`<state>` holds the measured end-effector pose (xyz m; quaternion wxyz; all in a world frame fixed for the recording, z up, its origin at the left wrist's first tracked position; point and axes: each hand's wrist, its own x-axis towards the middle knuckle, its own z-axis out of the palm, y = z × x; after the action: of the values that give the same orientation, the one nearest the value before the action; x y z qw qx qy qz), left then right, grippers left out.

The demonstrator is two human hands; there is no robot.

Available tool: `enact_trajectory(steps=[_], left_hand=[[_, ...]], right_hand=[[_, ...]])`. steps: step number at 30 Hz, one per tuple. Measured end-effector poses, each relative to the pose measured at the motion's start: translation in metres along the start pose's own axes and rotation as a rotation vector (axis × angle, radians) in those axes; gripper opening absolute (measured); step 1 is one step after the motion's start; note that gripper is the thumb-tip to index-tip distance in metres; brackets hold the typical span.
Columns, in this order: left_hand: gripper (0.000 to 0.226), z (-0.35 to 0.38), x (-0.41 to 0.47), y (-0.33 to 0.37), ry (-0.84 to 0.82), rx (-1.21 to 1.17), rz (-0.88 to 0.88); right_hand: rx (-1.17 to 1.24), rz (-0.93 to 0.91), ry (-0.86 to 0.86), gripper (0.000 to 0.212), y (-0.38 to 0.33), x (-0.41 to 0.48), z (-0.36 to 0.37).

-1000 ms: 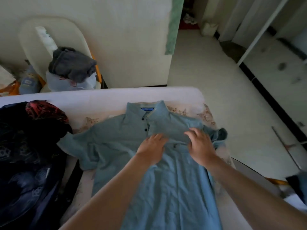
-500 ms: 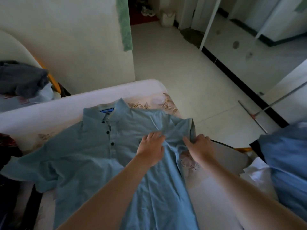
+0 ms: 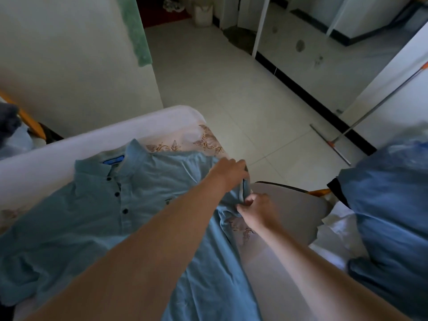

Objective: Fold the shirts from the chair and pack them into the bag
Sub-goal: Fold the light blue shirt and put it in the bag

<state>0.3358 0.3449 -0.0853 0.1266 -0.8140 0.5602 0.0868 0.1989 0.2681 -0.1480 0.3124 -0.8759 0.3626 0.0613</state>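
Observation:
A light blue polo shirt [image 3: 97,205] lies face up on the bed [image 3: 143,126], collar toward the far edge, dark buttons down the front. My left hand [image 3: 229,170] reaches across to the shirt's right sleeve at the bed's edge and holds its hem. My right hand [image 3: 257,209] pinches the same sleeve hem just below. The sleeve is drawn out over the bed's right side. No bag is in view.
A grey chair seat [image 3: 296,205] stands right of the bed, with white cloth and a blue garment [image 3: 389,205] piled at the far right. A floor squeegee [image 3: 342,135] leans on the right wall. Grey clothes [image 3: 9,121] sit on a chair at far left.
The view has swung right. Both hands have moved from the shirt's chest to its right sleeve and taken hold of the hem, pulling it outward.

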Motion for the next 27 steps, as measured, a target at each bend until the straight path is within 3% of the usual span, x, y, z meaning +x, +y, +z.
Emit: enact_trajectory(steps=[3,7,10,13,15,16,19,21,24,27], left_hand=[[0.035,-0.004,0.002,-0.004,0.07,0.064,-0.013],[0.024,-0.008,-0.01,-0.025,0.276,-0.259,-0.125],[0.013,-0.007,-0.043,-0.042,0.535,-0.393,-0.217],[0.012,0.001,-0.099,-0.056,0.738,-0.462,-0.387],[0.013,0.017,-0.14,-0.063,0.717,-0.495,-0.543],[0.016,0.028,-0.162,-0.066,0.667,-0.517,-0.618],[0.037,0.062,-0.206,-0.064,0.407,-0.653,-0.802],[0.046,0.075,-0.223,-0.057,0.292,-0.727,-0.918],[0.04,0.079,-0.222,-0.048,0.353,-0.815,-1.026],[0.044,0.073,-0.207,-0.043,0.314,-0.681,-0.908]], right_hand=[[0.002,-0.022,0.02,0.019,-0.004,-0.003,-0.002],[0.157,-0.079,0.097,0.019,-0.02,-0.005,-0.005],[0.353,-0.07,0.144,0.017,-0.044,-0.004,-0.018],[0.483,-0.291,0.194,0.032,-0.082,-0.026,-0.029],[0.422,-0.494,0.093,0.04,-0.103,-0.049,-0.031],[0.373,-0.593,-0.056,0.046,-0.113,-0.063,-0.031],[0.156,-0.717,-0.523,0.091,-0.118,-0.089,-0.021],[0.1,-0.747,-0.509,0.081,-0.112,-0.093,-0.008],[0.015,-0.727,-0.258,0.042,-0.102,-0.082,0.008],[-0.33,-0.815,-0.212,0.044,-0.09,-0.072,0.023]])
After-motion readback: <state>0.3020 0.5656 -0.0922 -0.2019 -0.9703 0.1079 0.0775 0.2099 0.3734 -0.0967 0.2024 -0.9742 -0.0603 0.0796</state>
